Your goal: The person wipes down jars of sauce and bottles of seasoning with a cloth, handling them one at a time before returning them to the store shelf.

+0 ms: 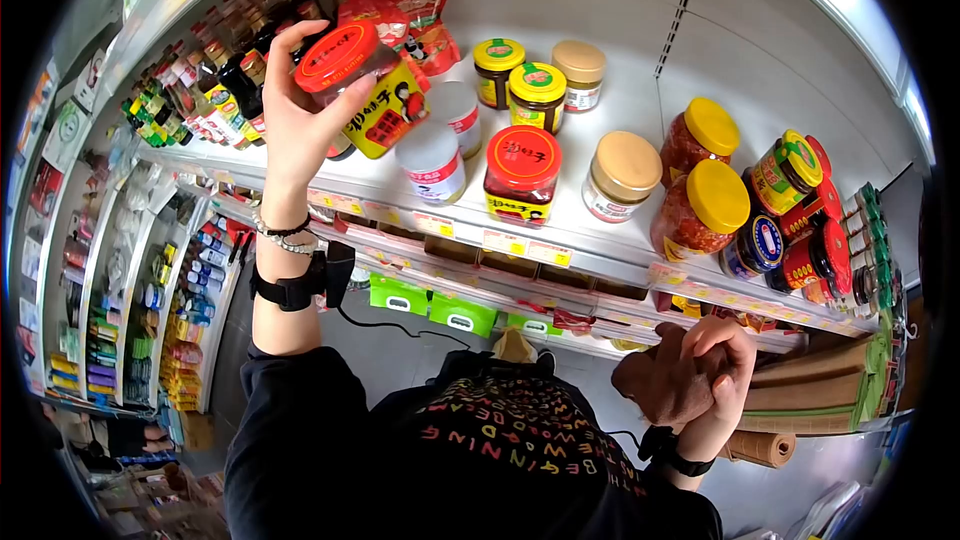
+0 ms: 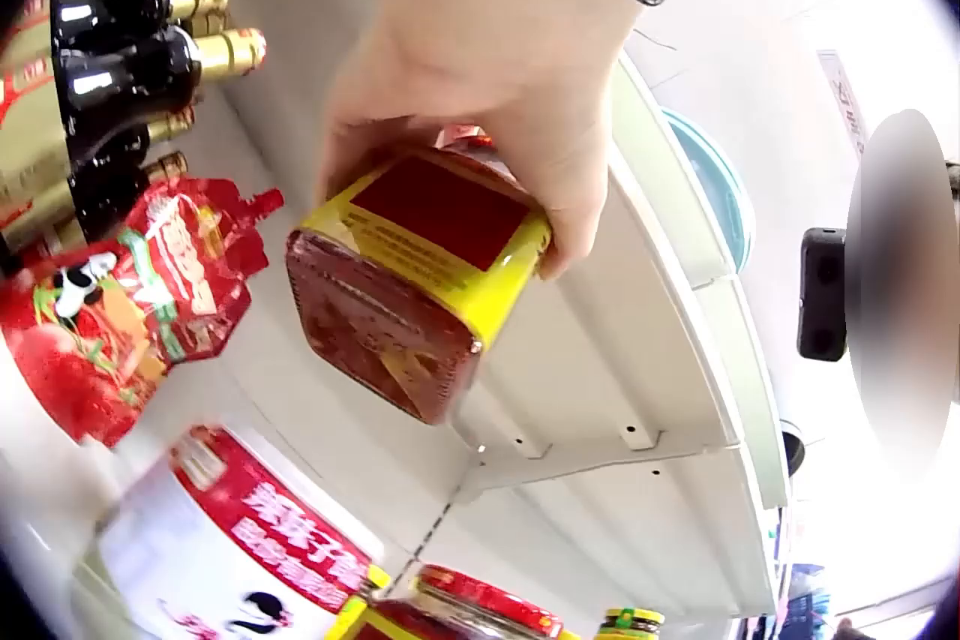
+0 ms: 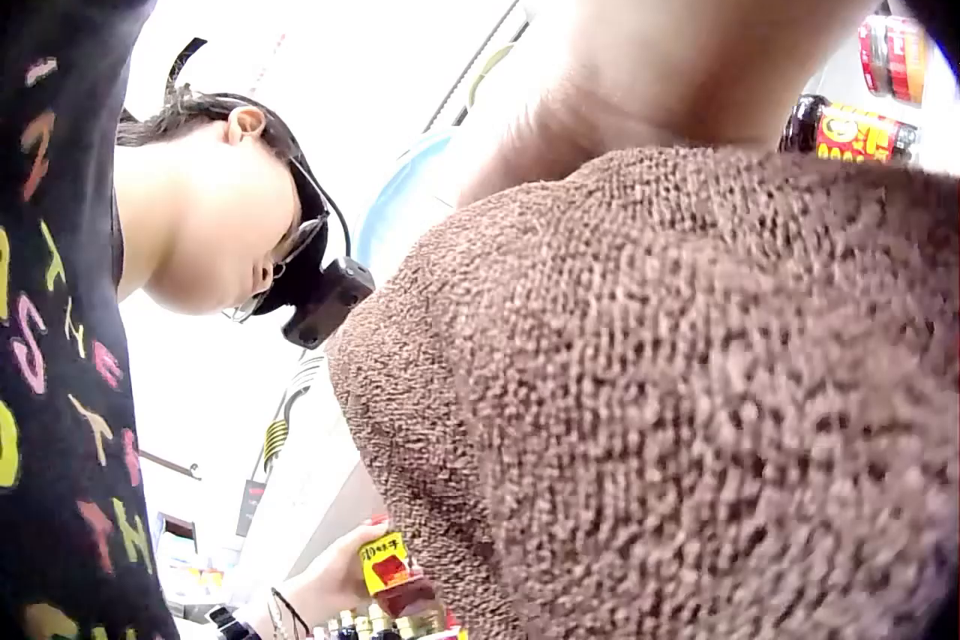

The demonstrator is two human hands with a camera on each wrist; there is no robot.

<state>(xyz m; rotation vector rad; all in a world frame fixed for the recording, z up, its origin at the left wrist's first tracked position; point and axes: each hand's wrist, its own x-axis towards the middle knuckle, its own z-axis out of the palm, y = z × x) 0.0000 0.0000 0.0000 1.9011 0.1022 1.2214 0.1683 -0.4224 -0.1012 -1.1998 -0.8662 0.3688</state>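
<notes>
A brown terry towel [image 3: 660, 385] fills the near right, its folds bunched up against the right hand [image 3: 645, 48], whose fingers are hidden behind it. On the left stands a person in a black shirt [image 3: 68, 340] with coloured letters, wearing a head-mounted camera [image 3: 330, 303]. Far off, low on the left, the left hand [image 3: 339, 571] holds a yellow-labelled jar [image 3: 384, 562] above small bottle tops [image 3: 360, 625]. At the far right sits a dark jar [image 3: 855, 135] with a yellow-and-red label.

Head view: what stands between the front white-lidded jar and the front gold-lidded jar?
The head view shows one red-lidded square sauce jar there, standing upright.
</notes>
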